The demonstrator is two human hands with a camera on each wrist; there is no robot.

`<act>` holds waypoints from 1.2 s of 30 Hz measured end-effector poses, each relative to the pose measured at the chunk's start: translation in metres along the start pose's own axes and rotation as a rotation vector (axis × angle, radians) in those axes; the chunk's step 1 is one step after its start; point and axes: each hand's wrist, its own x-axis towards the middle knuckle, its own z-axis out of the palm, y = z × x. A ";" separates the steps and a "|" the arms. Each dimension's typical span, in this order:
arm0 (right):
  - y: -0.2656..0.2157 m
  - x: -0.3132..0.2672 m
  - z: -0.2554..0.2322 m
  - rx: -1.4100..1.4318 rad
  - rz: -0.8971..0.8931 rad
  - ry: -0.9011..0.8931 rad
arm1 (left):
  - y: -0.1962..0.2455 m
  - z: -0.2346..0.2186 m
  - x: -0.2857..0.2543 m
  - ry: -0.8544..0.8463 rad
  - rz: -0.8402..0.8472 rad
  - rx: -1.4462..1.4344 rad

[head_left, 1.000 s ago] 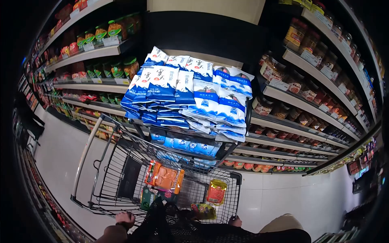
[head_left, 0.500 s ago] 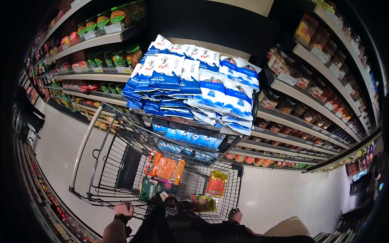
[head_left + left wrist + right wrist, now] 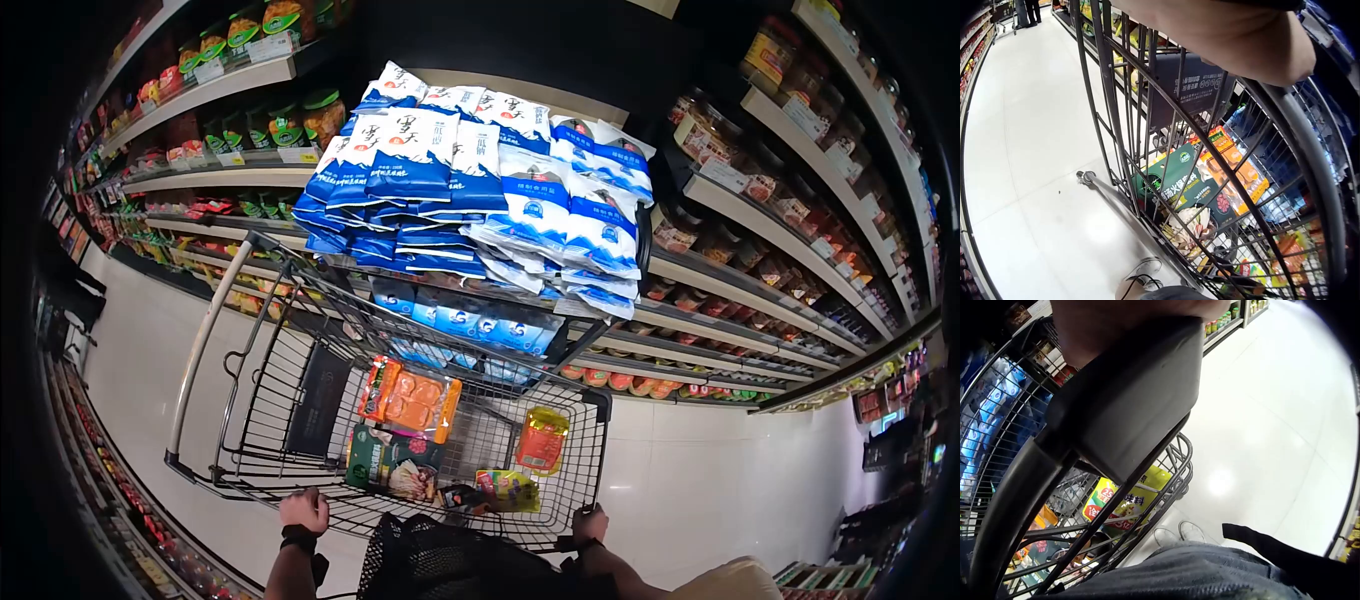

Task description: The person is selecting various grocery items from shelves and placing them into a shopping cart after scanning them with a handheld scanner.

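A black wire shopping cart stands side-on in front of me. My left hand, a dark band at its wrist, grips the near top rim at the left. At the right corner my right hand holds the rim; the right wrist view shows it over a black plastic end piece. In the basket lie an orange tray pack, a green hot pot seasoning pack, a red and yellow packet and a yellow-green bag. The fingertips of both hands are largely hidden.
Just beyond the cart rises a stack of blue and white salt bags. Shelves with jars run along the right, more jars along the left. Pale floor tiles extend to the right. Black mesh hangs close before me.
The salt stack has shifted slightly up in the head view. More of the right hand and forearm shows, and the black mesh has moved off the seasoning pack. Both hands keep hold of the cart.
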 end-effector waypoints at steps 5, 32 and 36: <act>-0.009 0.000 -0.012 0.007 0.021 -0.014 | 0.007 -0.004 0.000 0.020 0.023 -0.007; -0.031 0.057 -0.006 0.055 -0.008 -0.109 | 0.022 0.002 0.012 0.187 0.039 -0.126; -0.043 0.063 -0.018 -0.002 -0.002 -0.095 | 0.030 0.007 0.009 0.171 0.017 -0.111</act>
